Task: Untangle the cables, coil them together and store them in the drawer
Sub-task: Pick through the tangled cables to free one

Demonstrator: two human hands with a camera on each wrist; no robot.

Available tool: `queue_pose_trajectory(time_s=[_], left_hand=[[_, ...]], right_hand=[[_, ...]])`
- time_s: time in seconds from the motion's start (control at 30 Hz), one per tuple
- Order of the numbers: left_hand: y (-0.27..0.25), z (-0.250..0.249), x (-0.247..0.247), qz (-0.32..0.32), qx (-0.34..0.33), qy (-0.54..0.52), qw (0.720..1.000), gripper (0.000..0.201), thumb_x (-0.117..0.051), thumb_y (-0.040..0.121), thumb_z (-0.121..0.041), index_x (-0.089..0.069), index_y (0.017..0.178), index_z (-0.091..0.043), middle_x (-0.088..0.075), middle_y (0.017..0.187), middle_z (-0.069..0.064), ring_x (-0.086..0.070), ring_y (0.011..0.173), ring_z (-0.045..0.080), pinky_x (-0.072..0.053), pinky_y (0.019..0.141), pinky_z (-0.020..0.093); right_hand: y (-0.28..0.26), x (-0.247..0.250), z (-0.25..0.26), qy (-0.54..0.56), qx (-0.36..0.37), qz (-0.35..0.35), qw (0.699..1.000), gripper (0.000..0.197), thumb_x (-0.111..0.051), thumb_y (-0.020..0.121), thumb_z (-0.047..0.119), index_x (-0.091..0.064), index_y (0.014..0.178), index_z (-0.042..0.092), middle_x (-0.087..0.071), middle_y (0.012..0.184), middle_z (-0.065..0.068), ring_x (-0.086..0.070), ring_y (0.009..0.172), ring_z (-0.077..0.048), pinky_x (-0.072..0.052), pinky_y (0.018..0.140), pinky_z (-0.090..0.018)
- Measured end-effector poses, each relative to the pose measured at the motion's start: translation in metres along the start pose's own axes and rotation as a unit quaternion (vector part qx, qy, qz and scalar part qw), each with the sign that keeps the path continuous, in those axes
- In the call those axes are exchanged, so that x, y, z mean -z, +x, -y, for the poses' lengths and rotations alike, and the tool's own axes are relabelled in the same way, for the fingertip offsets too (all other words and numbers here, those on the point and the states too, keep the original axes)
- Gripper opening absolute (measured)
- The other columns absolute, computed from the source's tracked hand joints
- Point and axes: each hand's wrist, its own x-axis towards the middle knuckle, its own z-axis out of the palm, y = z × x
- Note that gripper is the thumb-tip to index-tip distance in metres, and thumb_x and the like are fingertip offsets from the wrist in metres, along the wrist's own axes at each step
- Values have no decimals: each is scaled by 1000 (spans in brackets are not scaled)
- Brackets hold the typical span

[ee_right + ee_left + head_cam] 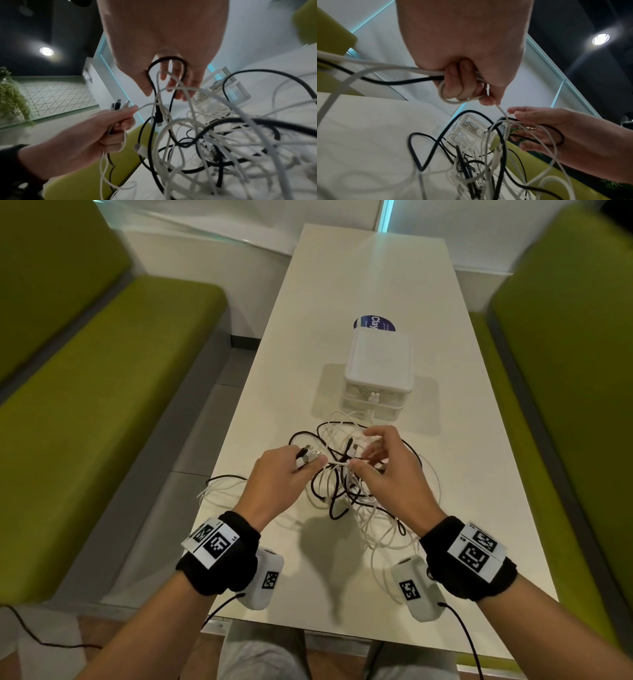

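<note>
A tangle of black and white cables (346, 494) lies on the white table (349, 285), in front of a small white drawer unit (376, 371) whose drawers look closed. My left hand (284, 474) grips a bundle of cable ends, with black and white plugs (308, 455) sticking out past the thumb. From it a white cable runs to my right hand (383, 463). That hand is held over the tangle (214, 142) with fingers (173, 81) spread. A black loop and white strands hang over them.
Green padded benches (102, 378) (568, 371) flank the narrow table. A round blue label (375, 323) lies behind the drawer unit. Cable loops (219, 487) spill over the table's left edge. The far half of the table holds nothing else.
</note>
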Motion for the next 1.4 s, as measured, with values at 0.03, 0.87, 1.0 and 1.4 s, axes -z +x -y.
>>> queue_pose_trajectory(time_s=[0.03,0.87,1.0,1.4], left_hand=[[0,-1,0,-5,2,-2,1000,55,-53,91,-55,-47,66,-6,-54,58,4,-48,59,23,-34,55,33],[-9,-9,-4,-2,-5,-3,1000,47,-61,87,-53,-44,63,-17,-44,54,-6,-41,53,13,-26,50,26],[-9,-9,-1,-3,-10,-6,1000,47,-61,88,-52,-39,61,-21,-42,53,-7,-40,52,12,-26,51,26],[-7,-12,1,-17,-17,-26,999,45,-59,89,-50,-36,59,-25,-51,56,-4,-44,55,15,-33,54,32]], right_hand=[[0,1,0,-38,-2,1,999,30,-69,90,22,-53,115,26,-65,78,9,-60,74,3,-41,65,-6],[3,1,4,-65,-20,22,997,24,-46,104,19,-60,85,15,-69,77,-3,-70,65,-8,-56,63,-22],[9,2,-8,-114,-39,21,992,23,-44,102,10,-61,115,15,-70,102,-5,-71,82,-18,-59,75,-35],[-20,-16,23,-221,201,60,952,23,-53,98,11,-66,117,15,-69,103,-3,-65,87,-22,-52,73,-34]])
